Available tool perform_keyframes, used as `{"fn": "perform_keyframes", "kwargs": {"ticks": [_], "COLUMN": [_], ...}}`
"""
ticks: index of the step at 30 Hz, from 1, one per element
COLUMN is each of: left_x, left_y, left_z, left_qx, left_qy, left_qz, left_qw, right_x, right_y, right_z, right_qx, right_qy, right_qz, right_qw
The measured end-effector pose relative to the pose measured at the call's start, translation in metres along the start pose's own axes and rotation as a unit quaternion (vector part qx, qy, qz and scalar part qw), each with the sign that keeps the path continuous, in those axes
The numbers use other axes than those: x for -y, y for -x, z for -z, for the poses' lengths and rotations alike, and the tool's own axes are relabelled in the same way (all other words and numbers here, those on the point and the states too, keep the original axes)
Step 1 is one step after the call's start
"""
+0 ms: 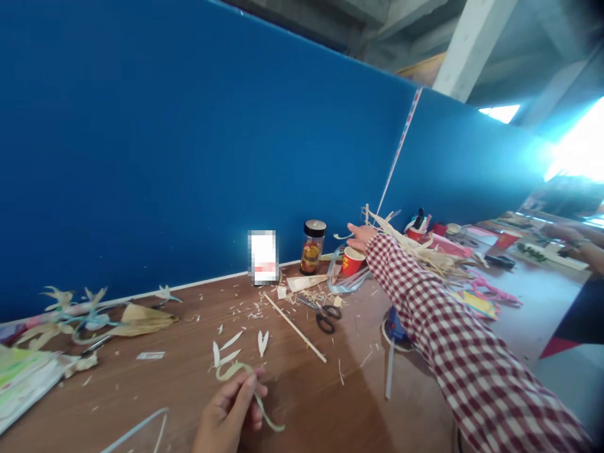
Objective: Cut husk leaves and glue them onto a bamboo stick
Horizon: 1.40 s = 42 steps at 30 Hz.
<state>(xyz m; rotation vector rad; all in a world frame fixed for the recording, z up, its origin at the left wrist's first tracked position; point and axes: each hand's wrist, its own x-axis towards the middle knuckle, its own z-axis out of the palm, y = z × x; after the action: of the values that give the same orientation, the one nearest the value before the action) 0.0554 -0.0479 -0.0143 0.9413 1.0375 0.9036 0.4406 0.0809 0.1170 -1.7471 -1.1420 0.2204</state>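
Note:
My left hand (pixel 231 409) is low at the front of the brown table (pixel 311 402), fingers pinched on a curled pale green strip (pixel 240 377) that trails toward me. Small white leaf-shaped cuttings (pixel 263 341) lie just beyond it. My right arm, in a red and white checked sleeve, reaches far forward; my right hand (pixel 361 236) hovers over a red paper cup (pixel 352 261) beside a heap of dry straw strips (pixel 425 251). Its fingers seem stretched forward with nothing in them.
Black-handled scissors (pixel 325 314), a thin wooden stick (pixel 295 327), a jar with a black lid (pixel 313 246) and a glue gun (pixel 394 330) lie mid-table. Straw-made figures (pixel 94 314) sit at left against the blue wall. Another person's arm (pixel 580 242) is at far right.

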Motion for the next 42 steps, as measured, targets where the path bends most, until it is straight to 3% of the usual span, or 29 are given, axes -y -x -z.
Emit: {"fn": "perform_keyframes", "kwargs": {"ticks": [6, 10, 13, 15, 16, 18, 20, 25, 28, 30, 37, 42], "left_x": [0.000, -0.001, -0.004, -0.006, -0.006, -0.007, -0.008, -0.011, -0.012, -0.010, -0.002, -0.001], "left_y": [0.001, 0.002, 0.003, 0.004, 0.005, 0.006, 0.008, 0.011, 0.009, 0.007, 0.007, 0.009], "left_z": [0.000, 0.000, -0.001, -0.001, -0.002, -0.003, -0.004, -0.005, -0.003, -0.003, -0.002, -0.001], "left_qx": [0.012, 0.013, 0.002, 0.007, 0.012, 0.034, 0.055, 0.046, 0.022, 0.008, 0.061, 0.062], "left_qy": [-0.037, -0.047, -0.031, -0.008, 0.000, 0.021, 0.037, 0.079, 0.091, 0.071, -0.083, -0.100], "left_qz": [-0.022, -0.028, -0.022, -0.020, -0.016, -0.015, -0.025, -0.051, -0.057, -0.064, -0.077, -0.051], "left_qw": [0.999, 0.998, 0.999, 1.000, 1.000, 0.999, 0.997, 0.994, 0.994, 0.995, 0.992, 0.992], "right_x": [0.023, 0.047, 0.065, 0.073, 0.076, 0.078, 0.078, 0.075, 0.074, 0.072, 0.059, 0.054], "right_y": [-0.001, 0.043, 0.118, 0.177, 0.205, 0.251, 0.277, 0.283, 0.280, 0.281, 0.282, 0.273], "right_z": [0.016, 0.009, -0.013, -0.032, -0.041, -0.059, -0.074, -0.092, -0.100, -0.109, -0.127, -0.119], "right_qx": [-0.035, -0.012, 0.091, 0.297, 0.372, 0.400, 0.431, 0.383, 0.445, 0.455, 0.417, 0.316], "right_qy": [0.034, -0.003, -0.053, -0.094, -0.094, -0.098, -0.080, -0.114, -0.193, -0.255, -0.363, -0.435], "right_qz": [-0.046, -0.028, -0.003, 0.044, 0.070, 0.096, 0.100, 0.050, 0.027, -0.002, -0.091, -0.159], "right_qw": [0.998, 1.000, 0.994, 0.949, 0.921, 0.906, 0.893, 0.915, 0.874, 0.853, 0.829, 0.828]}}
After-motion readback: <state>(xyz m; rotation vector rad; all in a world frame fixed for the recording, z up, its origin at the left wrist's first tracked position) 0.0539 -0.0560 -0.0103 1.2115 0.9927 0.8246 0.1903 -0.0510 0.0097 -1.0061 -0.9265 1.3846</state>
